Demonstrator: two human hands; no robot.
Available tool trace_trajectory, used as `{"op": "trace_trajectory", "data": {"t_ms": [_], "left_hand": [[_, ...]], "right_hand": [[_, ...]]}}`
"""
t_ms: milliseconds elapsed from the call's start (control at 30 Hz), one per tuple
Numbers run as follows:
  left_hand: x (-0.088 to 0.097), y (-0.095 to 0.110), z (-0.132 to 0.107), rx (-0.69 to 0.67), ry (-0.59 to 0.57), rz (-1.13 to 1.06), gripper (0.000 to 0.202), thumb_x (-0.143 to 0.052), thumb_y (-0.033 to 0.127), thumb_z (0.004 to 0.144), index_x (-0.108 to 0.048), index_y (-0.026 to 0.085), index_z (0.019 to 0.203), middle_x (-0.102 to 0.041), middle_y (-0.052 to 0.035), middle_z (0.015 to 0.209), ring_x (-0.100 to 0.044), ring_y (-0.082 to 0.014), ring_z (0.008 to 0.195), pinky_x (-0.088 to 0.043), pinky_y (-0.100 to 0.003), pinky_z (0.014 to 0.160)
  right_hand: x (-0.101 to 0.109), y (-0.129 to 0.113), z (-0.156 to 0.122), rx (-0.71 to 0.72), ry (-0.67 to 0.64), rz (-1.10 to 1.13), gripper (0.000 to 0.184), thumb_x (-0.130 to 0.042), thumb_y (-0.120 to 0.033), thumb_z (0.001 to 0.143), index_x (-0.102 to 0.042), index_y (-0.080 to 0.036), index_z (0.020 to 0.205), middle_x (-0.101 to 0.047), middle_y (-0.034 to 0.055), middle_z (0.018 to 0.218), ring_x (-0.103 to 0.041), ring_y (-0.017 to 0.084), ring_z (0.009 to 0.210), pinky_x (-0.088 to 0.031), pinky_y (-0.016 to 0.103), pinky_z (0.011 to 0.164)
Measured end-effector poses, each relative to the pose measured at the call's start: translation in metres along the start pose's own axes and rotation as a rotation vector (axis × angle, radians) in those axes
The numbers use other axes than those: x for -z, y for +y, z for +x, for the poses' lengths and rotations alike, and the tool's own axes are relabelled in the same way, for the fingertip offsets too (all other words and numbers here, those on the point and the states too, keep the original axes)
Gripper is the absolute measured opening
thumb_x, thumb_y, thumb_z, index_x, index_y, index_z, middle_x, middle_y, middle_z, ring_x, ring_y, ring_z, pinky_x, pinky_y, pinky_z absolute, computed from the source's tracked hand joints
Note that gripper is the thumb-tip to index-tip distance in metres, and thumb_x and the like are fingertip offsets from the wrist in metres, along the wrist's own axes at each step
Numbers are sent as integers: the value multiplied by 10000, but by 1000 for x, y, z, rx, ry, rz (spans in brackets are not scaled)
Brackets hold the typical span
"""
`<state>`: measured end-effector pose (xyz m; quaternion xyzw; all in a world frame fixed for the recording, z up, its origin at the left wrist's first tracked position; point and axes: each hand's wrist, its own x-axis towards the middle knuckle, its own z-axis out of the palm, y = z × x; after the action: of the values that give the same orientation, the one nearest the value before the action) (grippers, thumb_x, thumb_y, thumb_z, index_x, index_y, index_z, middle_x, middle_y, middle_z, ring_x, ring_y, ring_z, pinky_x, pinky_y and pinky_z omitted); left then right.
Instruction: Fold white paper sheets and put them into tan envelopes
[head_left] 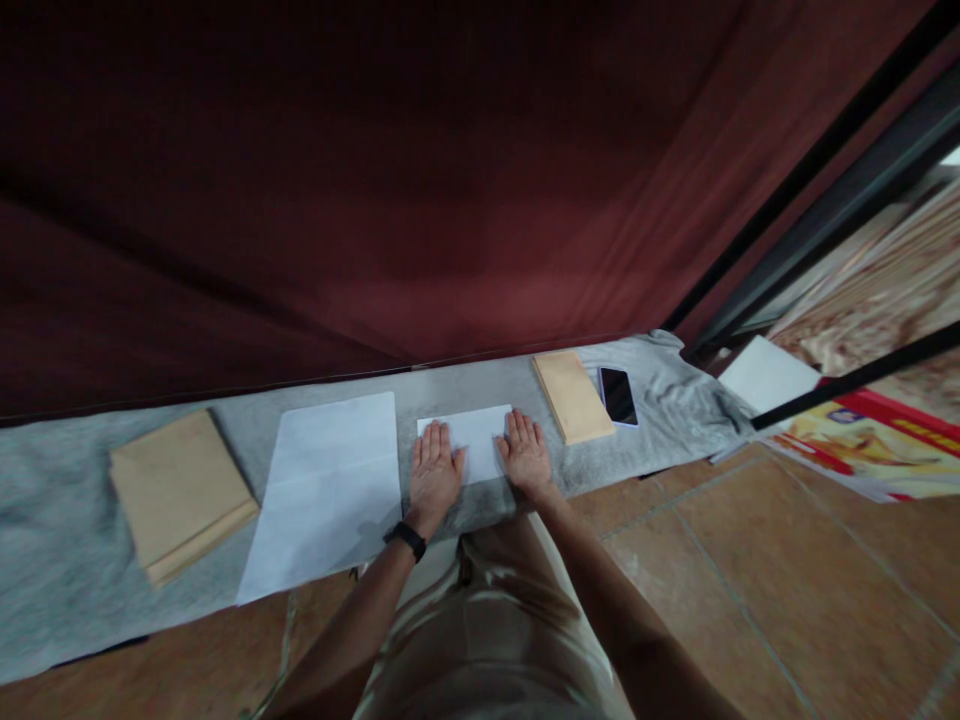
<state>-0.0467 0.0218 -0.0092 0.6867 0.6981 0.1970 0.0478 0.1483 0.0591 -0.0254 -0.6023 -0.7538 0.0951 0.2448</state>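
Note:
A small white sheet of paper (480, 432), possibly folded, lies on the grey cloth in front of me. On its left end my left hand (436, 472) rests flat, fingers stretched out. My right hand (526, 455) lies flat over its right end, fingers also extended. Between the two thumbs the paper's middle shows. To the left is a larger white sheet (330, 480) with faint crease lines. Just right of my right hand sits a stack of tan envelopes or paper (574, 395).
A thicker brown paper stack (180, 490) lies far left on the grey cloth (52, 530). A phone (618, 396) is at the right. Behind hangs a dark red curtain (450, 230). Black metal bars (817, 170) and a colourful printed box (870, 445) stand at the right, above the tiled floor.

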Motion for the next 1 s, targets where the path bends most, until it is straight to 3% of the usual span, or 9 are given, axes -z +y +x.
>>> {"op": "trace_trajectory", "data": {"t_ms": [367, 500, 700, 833, 1000], "left_hand": [[9, 0, -22, 5, 7, -17, 617, -381, 342, 1015, -383, 58, 1563, -310, -199, 1652, -235, -312, 1565, -184, -534, 1278], [11, 7, -37, -111, -43, -19, 575, -372, 322, 1025, -420, 102, 1554, -335, -151, 1655, -221, -292, 1571, -168, -511, 1288], [11, 9, -41, -147, -92, 38, 548, -398, 323, 1021, -453, 170, 1544, -417, -111, 1620, -277, -291, 1553, -200, -519, 1278], [11, 7, -43, -134, -66, 62, 563, -386, 358, 1031, -435, 151, 1552, -391, -135, 1631, -291, -292, 1548, -211, -519, 1271], [9, 6, -45, -139, -24, 97, 575, -389, 396, 1039, -433, 138, 1550, -359, -158, 1642, -304, -298, 1543, -231, -525, 1260]], "right_hand": [[6, 9, -12, -25, 65, 43, 569, -357, -365, 1058, -432, -85, 1547, -388, 193, 1615, -342, 312, 1517, -238, 556, 1234], [5, -12, -5, -16, 33, 35, 573, -330, -346, 1066, -412, -53, 1551, -366, 212, 1622, -323, 322, 1526, -228, 563, 1237], [-7, -45, 3, 198, -132, 62, 509, -406, -325, 1055, -470, -171, 1536, -390, 132, 1629, -332, 279, 1528, -249, 498, 1247], [-9, -36, 2, 165, -91, 5, 528, -428, -354, 1057, -448, -160, 1547, -401, 152, 1619, -343, 298, 1519, -224, 520, 1245], [3, -11, -1, 48, 6, -79, 559, -416, -360, 1059, -439, -66, 1533, -431, 210, 1591, -388, 315, 1479, -247, 514, 1220]]}}
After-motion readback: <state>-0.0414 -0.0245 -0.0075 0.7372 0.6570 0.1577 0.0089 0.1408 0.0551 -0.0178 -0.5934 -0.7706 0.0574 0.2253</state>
